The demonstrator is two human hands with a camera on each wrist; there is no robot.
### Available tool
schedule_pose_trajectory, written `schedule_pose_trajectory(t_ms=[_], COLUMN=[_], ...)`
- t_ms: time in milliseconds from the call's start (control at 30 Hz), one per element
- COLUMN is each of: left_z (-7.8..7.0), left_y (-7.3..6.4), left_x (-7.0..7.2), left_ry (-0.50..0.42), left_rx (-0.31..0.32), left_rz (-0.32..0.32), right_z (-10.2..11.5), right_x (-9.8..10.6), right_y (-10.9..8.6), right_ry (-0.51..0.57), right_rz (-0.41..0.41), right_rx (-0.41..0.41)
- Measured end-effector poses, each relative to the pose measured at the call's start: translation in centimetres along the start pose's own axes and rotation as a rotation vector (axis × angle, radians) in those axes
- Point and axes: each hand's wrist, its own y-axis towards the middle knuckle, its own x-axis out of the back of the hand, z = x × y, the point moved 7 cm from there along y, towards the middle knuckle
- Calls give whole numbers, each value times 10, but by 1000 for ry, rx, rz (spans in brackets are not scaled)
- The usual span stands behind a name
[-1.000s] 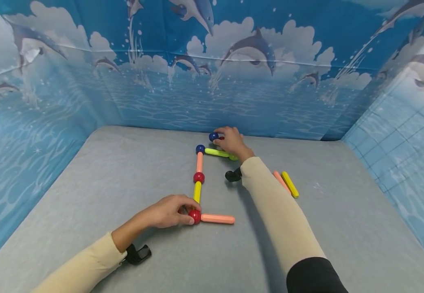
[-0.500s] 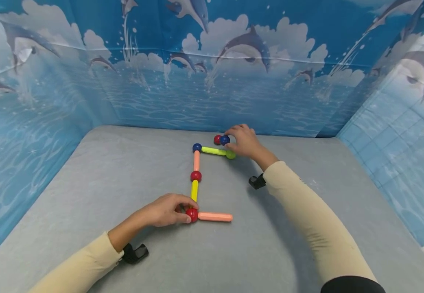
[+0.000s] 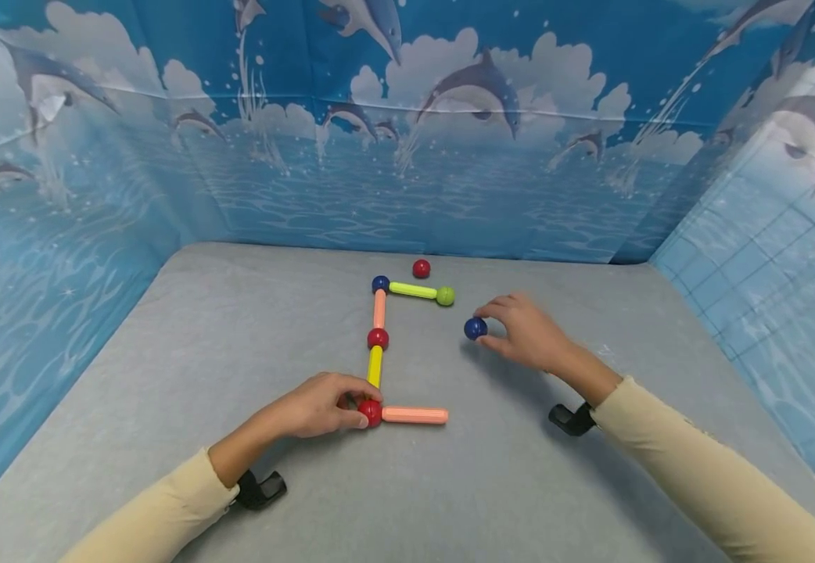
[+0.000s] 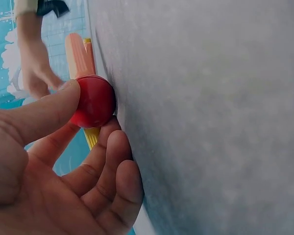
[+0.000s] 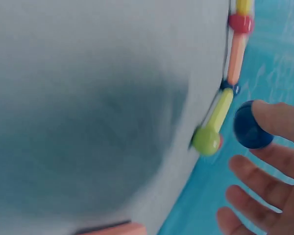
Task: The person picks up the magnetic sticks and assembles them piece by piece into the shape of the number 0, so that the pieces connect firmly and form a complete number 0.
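Note:
My left hand (image 3: 323,408) pinches a red ball (image 3: 371,414) at the near corner of a chain of balls and sticks. From that ball a salmon stick (image 3: 416,415) points right and a yellow stick (image 3: 375,366) runs away from me. Farther up come another red ball (image 3: 378,338), a salmon stick (image 3: 379,311), a blue ball (image 3: 380,285), then a lime stick (image 3: 413,290) ending in a lime ball (image 3: 445,295). My right hand (image 3: 530,338) holds a loose blue ball (image 5: 250,126) between thumb and fingers, right of the chain and above its shadow.
A single red ball (image 3: 421,268) lies near the far edge of the grey table (image 3: 238,328). One salmon stick (image 5: 125,229) shows at the bottom of the right wrist view. A dolphin-printed curtain (image 3: 295,188) stands behind and along both sides.
My right hand has drawn the blue ball away from the red one at the back, toward me and to the right. My left hand stays on its red ball.

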Motion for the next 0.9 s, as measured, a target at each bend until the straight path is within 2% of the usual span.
schedule_pose_trajectory(t_ms=[200, 367, 533, 733, 900], left_z=[-1, -1, -2, -4, -6], left_y=[-2, 0, 2, 1, -1], left_x=[0, 0, 1, 0, 3], left_ry=[30, 40, 55, 65, 93], left_rx=[20, 25, 27, 21, 16], left_rz=[-5, -7, -18, -10, -23], right_z=[21, 29, 27, 27, 34], right_x=[-17, -26, -24, -29, -30], right_y=[-49, -75, -83, -83, -79], right_ry=[43, 49, 96, 224, 267], right_rz=[69, 150, 164, 181, 167], right_rx=[47, 74, 70, 55, 68])
